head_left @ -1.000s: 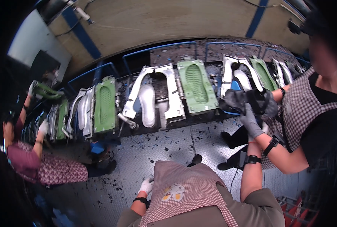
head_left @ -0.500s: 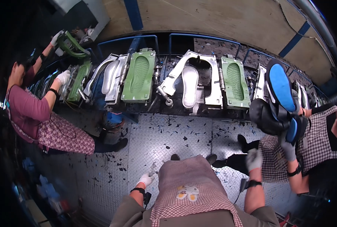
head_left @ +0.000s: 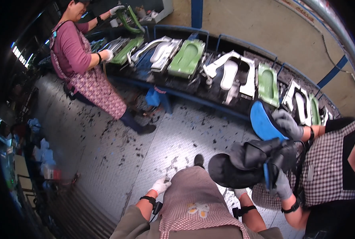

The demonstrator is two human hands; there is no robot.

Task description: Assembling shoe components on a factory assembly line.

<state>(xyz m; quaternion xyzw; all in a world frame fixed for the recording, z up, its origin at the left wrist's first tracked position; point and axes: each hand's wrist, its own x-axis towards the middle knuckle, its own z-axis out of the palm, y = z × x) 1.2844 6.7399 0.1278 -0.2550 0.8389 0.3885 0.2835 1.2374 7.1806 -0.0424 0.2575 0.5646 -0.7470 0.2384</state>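
L hand, white glove, hangs loosely curled beside the checked apron, gripping nothing; R hand mostly hidden behind apron, can't tell its state; nearest thing: black shoe uppers w/ blue sole, held by co-worker's grey-gloved hands at right; bench beyond carries open moulds, green & metal; another person works far left; scraps litter floor.

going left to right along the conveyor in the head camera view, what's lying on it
Open white metal mould → green sole mould → open white mould with a white foot-shaped last → smaller green sole mould → another open white mould, beside the co-worker holding a blue sole.
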